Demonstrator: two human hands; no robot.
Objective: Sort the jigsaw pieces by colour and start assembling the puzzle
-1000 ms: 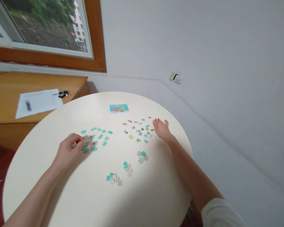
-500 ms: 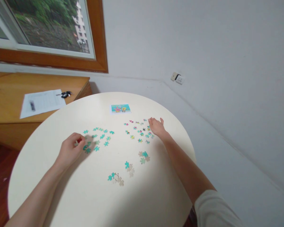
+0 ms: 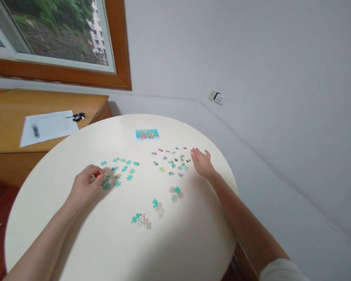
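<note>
My left hand (image 3: 87, 180) hovers at the left edge of a spread of teal jigsaw pieces (image 3: 124, 169), thumb and fingers pinched together. Whatever may be between its fingertips is too small to make out. Just right of a scatter of multicoloured jigsaw pieces (image 3: 171, 173) is my right hand (image 3: 203, 162), its fingers stretched out and thumb apart, with nothing seen in it. Nearer to me lie three small clusters of teal and beige pieces: a right one (image 3: 174, 198), a middle one (image 3: 155, 203) and a front one (image 3: 148, 225).
Toward the back of the round white table (image 3: 105, 246) lies a picture card (image 3: 147, 134) with cartoon figures. A wooden desk (image 3: 84, 102) at the left bears a printed sheet (image 3: 51, 128) and keys (image 3: 78, 116). Behind stands a white wall with a socket (image 3: 219, 98).
My right hand has moved right, away from the multicoloured pieces, uncovering some at their right edge. My left hand stays nearly in place. The view has shifted slightly.
</note>
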